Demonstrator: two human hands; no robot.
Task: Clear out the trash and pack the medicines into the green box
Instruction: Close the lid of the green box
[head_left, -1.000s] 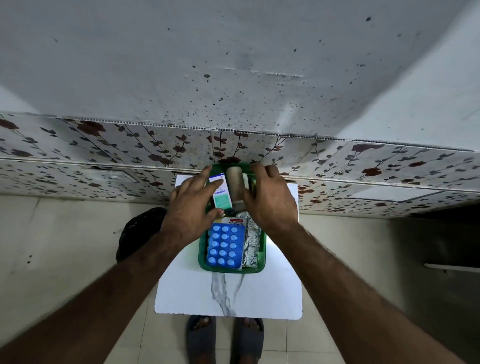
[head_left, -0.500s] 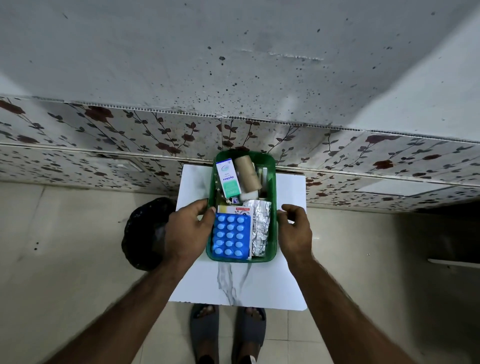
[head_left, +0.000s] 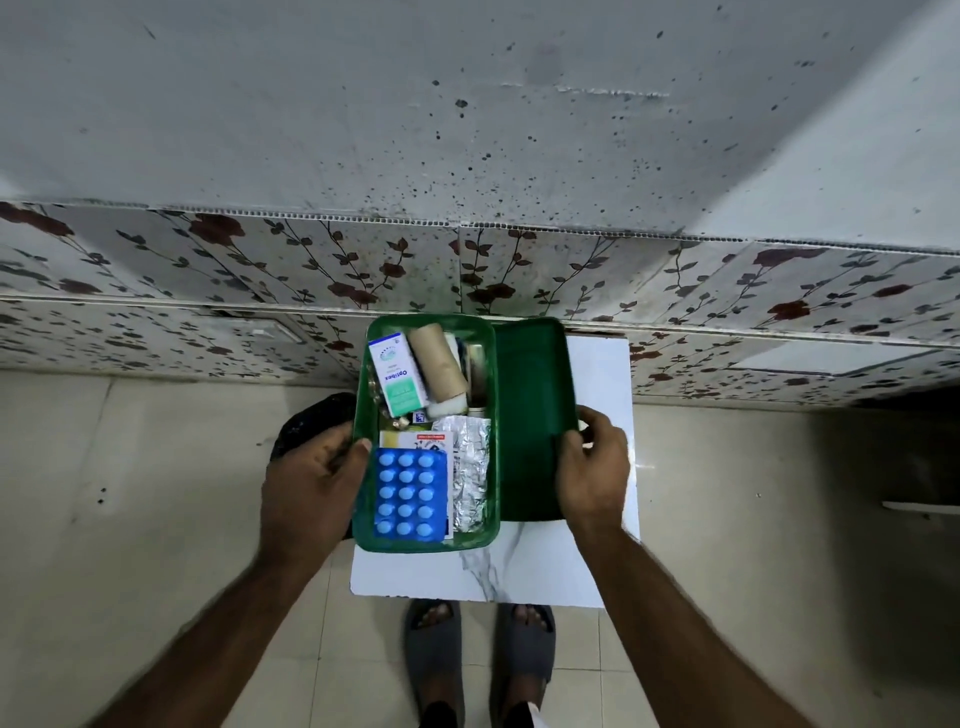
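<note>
The green box (head_left: 363, 410) sits on a small white table (head_left: 519, 577). Inside lie a blue blister pack (head_left: 410, 493), a silver foil strip (head_left: 470, 478), a white-and-green medicine carton (head_left: 396, 375) and a brown roll (head_left: 437, 364). My left hand (head_left: 311, 488) grips the box's left rim, thumb over the edge. A green lid (head_left: 530, 415) lies to the right of the box, touching it. My right hand (head_left: 592, 467) holds the lid's right edge.
A black trash bag (head_left: 311, 421) sits on the floor left of the table, partly behind my left hand. A floral-patterned wall panel runs right behind the table. My feet in grey sandals (head_left: 478, 660) stand at the table's near edge.
The green lid has appeared beside the box, held by my right hand, which had been empty at the box's right side. My left hand now grips the box's rim.
</note>
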